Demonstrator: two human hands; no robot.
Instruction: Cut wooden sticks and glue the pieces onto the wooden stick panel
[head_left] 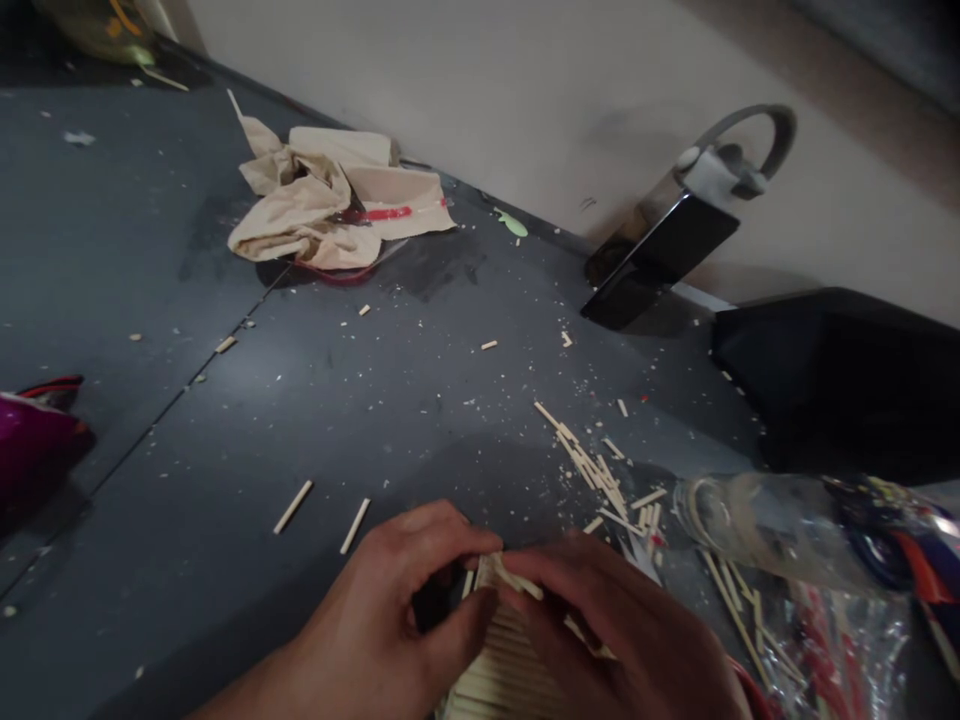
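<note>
At the bottom centre lies a slatted piece made of thin wooden sticks [506,665], its lower part cut off by the picture's edge. My left hand [409,600] curls over its left upper side, thumb and fingertips closed on the end of it. From the right, my right hand [630,620] bends over the same end, its fingers pinching around a short wooden stick [525,583] that lies against the slats. The two hands' fingertips nearly meet at the top. Two loose sticks [293,507] lie left of my left hand.
A pile of cut sticks [589,460] lies right of centre, with a clear plastic bottle [772,530] and plastic packaging [840,640] beyond. Crumpled brown paper [307,200], a phone-like black slab [660,265] and a black object [847,380] stand near the wall. Crumbs litter the surface.
</note>
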